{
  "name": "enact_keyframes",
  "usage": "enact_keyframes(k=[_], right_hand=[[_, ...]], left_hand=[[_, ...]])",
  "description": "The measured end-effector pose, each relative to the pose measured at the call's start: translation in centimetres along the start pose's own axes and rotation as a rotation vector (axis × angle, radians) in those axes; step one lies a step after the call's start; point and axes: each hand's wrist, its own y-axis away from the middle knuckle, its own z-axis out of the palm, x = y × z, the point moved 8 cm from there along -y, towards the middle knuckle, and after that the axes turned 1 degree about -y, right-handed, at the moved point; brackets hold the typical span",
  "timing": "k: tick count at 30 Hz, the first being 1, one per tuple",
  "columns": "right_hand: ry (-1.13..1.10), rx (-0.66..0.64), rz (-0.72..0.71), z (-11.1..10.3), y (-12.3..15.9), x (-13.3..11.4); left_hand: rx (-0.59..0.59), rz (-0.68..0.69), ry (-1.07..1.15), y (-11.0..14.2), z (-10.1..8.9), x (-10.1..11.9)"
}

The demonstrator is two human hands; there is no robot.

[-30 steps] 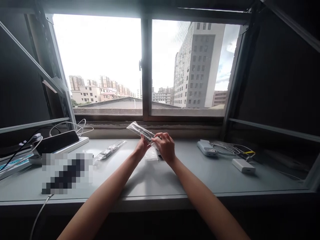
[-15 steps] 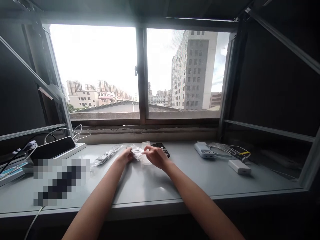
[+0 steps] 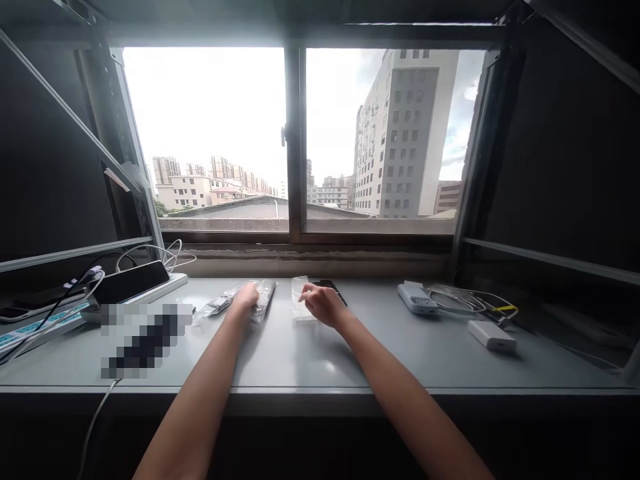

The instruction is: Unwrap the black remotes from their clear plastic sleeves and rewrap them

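Note:
My left hand (image 3: 244,297) is closed on the edge of a clear plastic bag (image 3: 264,303), holding it low over the desk. Its fingers are partly hidden. Just left of that hand, a second clear bag (image 3: 219,305) with something grey inside lies on the desk. My right hand (image 3: 323,303) hovers with bent fingers slightly apart, nothing seen in them. Beneath and beside its fingertips lies a pale translucent pouch (image 3: 300,311). Behind the right hand a black object with keys (image 3: 334,288) is partly covered; whether it is a remote or something else I cannot tell.
On the right sit a light blue power bank (image 3: 417,300), coiled white cables (image 3: 463,300) and a white box (image 3: 493,335). To the left are a power strip (image 3: 175,283), a dark phone-like slab (image 3: 131,283) and cables. A window frame (image 3: 295,167) stands behind the desk.
My left hand has moved the plastic bag left, away from my right hand, which has let go of it. The pale pouch is more exposed. The view has shifted slightly.

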Motion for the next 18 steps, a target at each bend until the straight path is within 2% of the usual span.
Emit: enact_keyframes(k=[2,3,5,8,11,13,15,18], right_hand=[[-0.001,-0.003,0.016,0.3,0.0,0.3],[-0.001,-0.007,0.02,0.4,-0.1,0.4],[0.005,-0.02,0.027,0.5,-0.1,0.5],[0.027,-0.046,0.043,0.5,-0.1,0.6],[0.041,-0.072,0.05,0.6,0.0,0.7],[0.036,-0.083,0.047,0.8,0.0,0.8],[0.02,-0.094,0.053,1.1,0.0,1.0],[-0.038,-0.101,0.055,1.5,0.0,1.1]], left_hand=[[0.145,0.033,-0.158,1.1,-0.7,1.0],[0.206,0.118,-0.325,1.7,-0.6,2.0],[0.224,0.259,-0.563,2.8,0.8,3.5],[0.014,0.384,-0.724,3.7,4.6,3.5],[-0.201,0.39,-1.045,3.9,7.0,1.6],[-0.208,0.38,-1.256,3.8,6.8,0.8],[-0.11,0.36,-1.369,3.5,5.7,0.7],[0.011,0.304,-1.422,3.1,4.2,0.8]])
